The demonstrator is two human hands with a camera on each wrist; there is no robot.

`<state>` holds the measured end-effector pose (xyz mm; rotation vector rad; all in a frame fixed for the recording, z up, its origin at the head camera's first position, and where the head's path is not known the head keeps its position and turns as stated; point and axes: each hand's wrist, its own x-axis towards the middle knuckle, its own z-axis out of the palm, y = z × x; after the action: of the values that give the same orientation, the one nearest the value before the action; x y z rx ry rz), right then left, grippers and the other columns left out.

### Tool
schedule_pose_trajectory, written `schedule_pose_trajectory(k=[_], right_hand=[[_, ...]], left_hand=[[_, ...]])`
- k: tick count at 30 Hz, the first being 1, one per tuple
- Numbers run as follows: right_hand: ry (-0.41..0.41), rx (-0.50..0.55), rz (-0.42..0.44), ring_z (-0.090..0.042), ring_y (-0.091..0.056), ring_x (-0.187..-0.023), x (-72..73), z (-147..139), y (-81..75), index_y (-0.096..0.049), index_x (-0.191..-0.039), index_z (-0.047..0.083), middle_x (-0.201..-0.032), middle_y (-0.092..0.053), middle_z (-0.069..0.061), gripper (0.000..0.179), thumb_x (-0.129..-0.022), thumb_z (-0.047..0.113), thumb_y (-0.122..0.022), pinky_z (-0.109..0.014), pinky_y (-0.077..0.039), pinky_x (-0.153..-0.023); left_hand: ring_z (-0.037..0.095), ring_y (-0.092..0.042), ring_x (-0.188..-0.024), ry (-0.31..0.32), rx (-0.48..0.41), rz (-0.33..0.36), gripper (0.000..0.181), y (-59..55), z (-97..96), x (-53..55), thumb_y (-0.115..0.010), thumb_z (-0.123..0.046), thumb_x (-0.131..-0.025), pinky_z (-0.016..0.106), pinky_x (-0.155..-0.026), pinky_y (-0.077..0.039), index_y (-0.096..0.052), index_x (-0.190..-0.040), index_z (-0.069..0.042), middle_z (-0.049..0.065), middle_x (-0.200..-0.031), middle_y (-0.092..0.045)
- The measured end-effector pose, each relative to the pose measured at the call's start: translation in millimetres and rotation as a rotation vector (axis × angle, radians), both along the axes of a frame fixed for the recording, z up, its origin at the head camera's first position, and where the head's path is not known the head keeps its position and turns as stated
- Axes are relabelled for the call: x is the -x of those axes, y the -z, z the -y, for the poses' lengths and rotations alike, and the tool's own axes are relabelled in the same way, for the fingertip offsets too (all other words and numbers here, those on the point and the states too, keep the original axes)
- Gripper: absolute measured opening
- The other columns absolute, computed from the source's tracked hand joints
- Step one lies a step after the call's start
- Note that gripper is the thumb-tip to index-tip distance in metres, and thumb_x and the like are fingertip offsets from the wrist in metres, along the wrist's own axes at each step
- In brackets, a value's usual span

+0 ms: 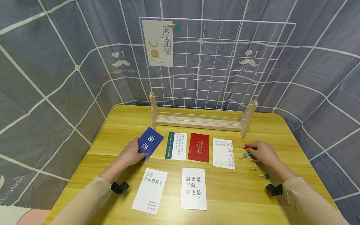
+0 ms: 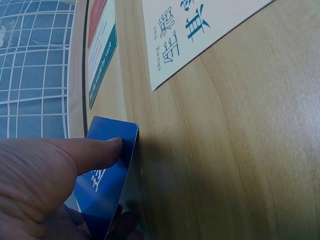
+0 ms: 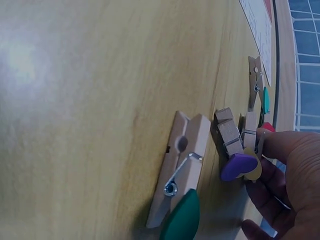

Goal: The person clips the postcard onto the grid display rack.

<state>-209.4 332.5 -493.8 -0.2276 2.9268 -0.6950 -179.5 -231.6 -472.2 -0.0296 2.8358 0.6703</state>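
My left hand (image 1: 130,153) holds a blue card (image 1: 151,142) with white characters, slightly raised at the left of the table. In the left wrist view the thumb lies on the face of the card (image 2: 112,187), with fingers behind it. At the right, my right hand (image 1: 263,152) pinches a small wooden clothespin (image 1: 242,147) with a red decoration, partly hidden by the fingers. Close by lie several more clothespins, one with a purple heart (image 3: 239,167) and one with a green decoration (image 3: 182,217) nearer the wrist.
A white wire grid (image 1: 213,62) stands in a wooden base (image 1: 197,122) at the back. A white card (image 1: 157,43) is clipped to its upper left. Between the hands lie a green-and-white card (image 1: 176,146), a red card (image 1: 198,147) and several white cards (image 1: 193,189).
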Motion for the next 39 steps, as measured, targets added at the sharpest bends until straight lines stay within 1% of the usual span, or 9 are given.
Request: schedule_pose_trajectory(k=[6, 12, 18, 23, 26, 29, 33, 36, 39], right_hand=[[-0.004, 0.006, -0.010, -0.019, -0.046, -0.061, 0.3, -1.6, 2.1, -0.070, -0.130, 0.003, -0.110, -0.070, -0.018, 0.035, -0.102, 0.022, -0.064, -0.035, -0.036, -0.055], [-0.014, -0.007, -0.026, -0.019, -0.047, -0.062, -1.2, 0.0, 1.6, -0.070, -0.130, 0.002, -0.099, -0.068, -0.011, 0.034, -0.101, 0.020, -0.064, -0.035, -0.037, -0.056], [-0.036, -0.040, -0.050, -0.018, -0.046, -0.061, -2.9, 1.3, 0.4, -0.070, -0.130, 0.001, -0.089, -0.065, -0.005, 0.034, -0.101, 0.019, -0.064, -0.034, -0.036, -0.055], [-0.063, -0.068, -0.105, -0.017, -0.046, -0.059, -3.8, 1.0, 1.1, -0.071, -0.127, 0.000, -0.086, -0.064, -0.003, 0.032, -0.100, 0.017, -0.066, -0.034, -0.037, -0.053], [-0.071, -0.094, -0.140, -0.016, -0.046, -0.059, -3.9, 0.4, 2.8, -0.073, -0.125, 0.002, -0.084, -0.063, -0.002, 0.030, -0.099, 0.018, -0.067, -0.033, -0.037, -0.053], [-0.076, -0.113, -0.160, -0.016, -0.046, -0.060, -4.7, -0.6, 3.7, -0.074, -0.123, 0.003, -0.084, -0.064, -0.002, 0.030, -0.099, 0.018, -0.068, -0.033, -0.037, -0.054], [-0.064, -0.104, -0.157, -0.016, -0.048, -0.062, -6.0, -1.6, 3.1, -0.075, -0.123, 0.003, -0.086, -0.065, -0.002, 0.029, -0.099, 0.018, -0.067, -0.034, -0.038, -0.056], [-0.042, -0.082, -0.140, -0.016, -0.050, -0.065, -6.0, -2.0, 2.9, -0.075, -0.122, 0.004, -0.093, -0.069, -0.005, 0.028, -0.100, 0.019, -0.067, -0.034, -0.040, -0.059], [-0.025, -0.061, -0.120, -0.017, -0.053, -0.068, -5.5, -2.9, 2.8, -0.076, -0.121, 0.005, -0.103, -0.071, -0.011, 0.028, -0.100, 0.021, -0.067, -0.035, -0.042, -0.061]], left_hand=[[0.050, -0.049, -0.124, -0.003, -0.006, -0.002, 0.094, -0.2, -0.1, 0.0, -0.076, -0.025, -0.092, 0.062, -0.106, -0.040, -0.018, -0.152, 0.018, 0.041, -0.141, -0.041], [0.051, -0.049, -0.125, 0.004, -0.014, -0.007, 0.092, 2.1, 1.4, 0.9, -0.075, -0.023, -0.093, 0.063, -0.106, -0.040, -0.018, -0.153, 0.018, 0.041, -0.141, -0.041], [0.055, -0.046, -0.128, 0.011, -0.012, -0.022, 0.078, 0.7, 2.2, 1.4, -0.063, -0.014, -0.096, 0.064, -0.105, -0.040, -0.019, -0.151, 0.020, 0.043, -0.139, -0.040], [0.055, -0.045, -0.129, -0.002, -0.026, -0.025, 0.066, 0.5, 3.1, 2.9, -0.050, -0.006, -0.098, 0.063, -0.106, -0.040, -0.021, -0.151, 0.020, 0.044, -0.140, -0.040], [0.054, -0.046, -0.130, 0.003, -0.039, -0.046, 0.060, -0.2, 5.1, 3.8, -0.047, -0.004, -0.099, 0.062, -0.106, -0.041, -0.025, -0.150, 0.020, 0.043, -0.140, -0.042], [0.052, -0.048, -0.130, 0.002, -0.064, -0.063, 0.055, -2.7, 7.5, 4.1, -0.049, -0.004, -0.101, 0.061, -0.105, -0.042, -0.031, -0.149, 0.018, 0.040, -0.142, -0.045], [0.047, -0.054, -0.126, -0.023, -0.108, -0.059, 0.052, -7.2, 10.7, 4.2, -0.051, -0.007, -0.102, 0.058, -0.101, -0.046, -0.037, -0.148, 0.012, 0.035, -0.141, -0.050], [0.042, -0.059, -0.115, -0.041, -0.147, -0.061, 0.048, -10.7, 13.2, 4.3, -0.050, -0.009, -0.103, 0.054, -0.093, -0.049, -0.042, -0.146, 0.009, 0.032, -0.134, -0.056], [0.037, -0.060, -0.105, -0.048, -0.195, -0.074, 0.043, -13.4, 16.1, 4.7, -0.048, -0.010, -0.104, 0.048, -0.086, -0.050, -0.046, -0.143, 0.008, 0.029, -0.126, -0.060]])
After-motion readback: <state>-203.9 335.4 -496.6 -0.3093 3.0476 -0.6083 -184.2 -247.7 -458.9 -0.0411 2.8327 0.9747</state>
